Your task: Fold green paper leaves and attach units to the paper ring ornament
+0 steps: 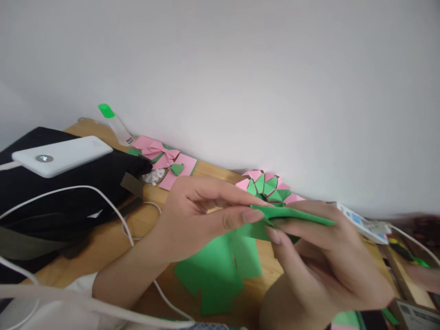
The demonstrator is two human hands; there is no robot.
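Observation:
Between my two hands is a folded piece of green paper [302, 214], raised above the table. My left hand [195, 217] pinches its left end between thumb and fingers. My right hand [323, 256] grips it from the right, with the thumb beneath and fingers along the fold. Several flat green paper sheets [220, 270] lie on the table below. Just behind the hands sits a pink and green folded-paper ring [264, 185], partly hidden by my fingers.
Pink and green paper pieces [161, 158] lie by the wall near a green-capped glue tube [115, 123]. At left, a white power bank [65, 153] rests on a black bag [85, 192]; white cables [117, 215] cross the front. A power strip [364, 224] is at right.

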